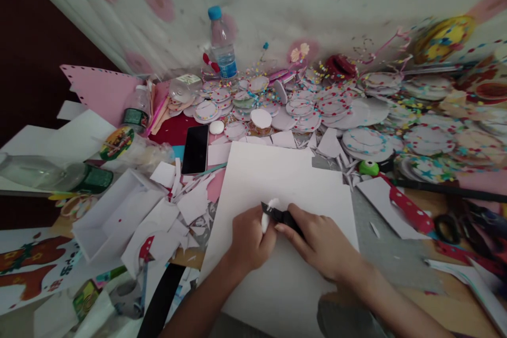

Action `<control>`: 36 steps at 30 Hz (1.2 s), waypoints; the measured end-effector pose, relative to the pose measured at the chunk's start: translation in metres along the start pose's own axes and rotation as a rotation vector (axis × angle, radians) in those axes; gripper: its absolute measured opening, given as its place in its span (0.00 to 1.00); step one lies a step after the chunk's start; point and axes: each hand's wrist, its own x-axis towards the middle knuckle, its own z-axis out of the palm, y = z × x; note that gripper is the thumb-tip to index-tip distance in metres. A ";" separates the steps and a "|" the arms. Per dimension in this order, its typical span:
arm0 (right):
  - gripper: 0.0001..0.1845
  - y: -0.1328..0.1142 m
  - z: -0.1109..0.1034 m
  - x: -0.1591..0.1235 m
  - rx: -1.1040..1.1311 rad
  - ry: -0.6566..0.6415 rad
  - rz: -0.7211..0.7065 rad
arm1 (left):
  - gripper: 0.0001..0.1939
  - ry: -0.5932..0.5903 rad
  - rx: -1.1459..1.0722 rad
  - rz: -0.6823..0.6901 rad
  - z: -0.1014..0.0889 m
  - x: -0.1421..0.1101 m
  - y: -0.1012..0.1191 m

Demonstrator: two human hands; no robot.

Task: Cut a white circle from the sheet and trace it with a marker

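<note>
Both hands are working right over the sheet point(261, 169), which is big, white and notched at its far right corner. Left hand point(249, 237) has its grip closed around a small white bit point(264, 223), so that bit is up above about the middle of the sheet. Right hand point(325, 243) is pinching a black cutter point(283, 217), thumb on one side and fingers on the other, with the blade pointing left across the white bit. Can't really tell how deep the blade goes, if it's in at all.

The desk point(435, 309) is pretty packed, btw. Paper scraps point(194, 203) are heaped along the left side of the sheet, with an open white box point(119, 216) further out that way. The phone point(195, 149) lies dark just left of the sheet's far left corner. Piles of white discs point(348, 111) with coloured dots run behind the sheet, and a blue-capped bottle point(224, 50) stands behind it too. A grey mat point(380, 222) pokes out on the sheet's right, and the scissors point(447, 228) are further right of it.
</note>
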 end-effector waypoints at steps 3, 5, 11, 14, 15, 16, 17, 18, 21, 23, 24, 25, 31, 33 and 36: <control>0.19 0.003 0.000 -0.001 -0.008 0.012 0.026 | 0.13 -0.022 -0.011 -0.021 0.000 0.001 0.001; 0.19 0.000 -0.001 0.000 -0.006 0.007 0.006 | 0.12 0.002 -0.018 0.007 0.000 0.000 0.001; 0.19 0.000 -0.002 0.000 0.018 0.002 0.019 | 0.11 -0.024 -0.020 -0.008 -0.002 -0.001 0.001; 0.21 0.014 -0.006 -0.010 -0.014 0.021 0.128 | 0.12 -0.056 -0.034 -0.041 -0.004 0.000 0.004; 0.21 0.019 -0.008 -0.013 -0.011 0.034 0.168 | 0.12 -0.052 -0.036 -0.047 -0.004 -0.001 0.005; 0.22 0.022 -0.010 -0.016 0.005 0.052 0.205 | 0.13 -0.046 -0.036 -0.050 -0.004 -0.001 0.005; 0.22 0.025 -0.013 -0.019 0.036 0.074 0.237 | 0.14 -0.042 -0.038 -0.053 -0.004 -0.001 0.006; 0.22 0.026 -0.016 -0.020 0.080 0.100 0.259 | 0.15 -0.042 -0.043 -0.058 -0.004 -0.001 0.006; 0.22 0.022 -0.020 -0.021 0.275 0.192 0.281 | 0.15 -0.055 -0.136 -0.128 -0.007 -0.003 0.007; 0.21 0.015 -0.019 -0.018 0.455 0.220 0.273 | 0.14 -0.077 -0.303 -0.221 -0.011 -0.003 0.010; 0.20 0.011 -0.018 -0.017 0.550 0.221 0.269 | 0.15 -0.101 -0.407 -0.262 -0.013 -0.004 0.013; 0.19 0.006 -0.016 -0.015 0.642 0.218 0.268 | 0.15 -0.136 -0.510 -0.288 -0.015 -0.004 0.016; 0.20 -0.012 -0.011 -0.009 0.976 0.202 0.246 | 0.15 -0.224 -0.700 -0.233 -0.022 -0.012 0.029; 0.21 -0.005 -0.013 -0.013 1.017 0.283 0.285 | 0.13 -0.099 -0.624 -0.158 -0.029 -0.012 0.026; 0.22 0.017 -0.013 -0.021 1.102 0.474 0.384 | 0.13 0.066 -0.639 -0.067 -0.051 -0.003 0.024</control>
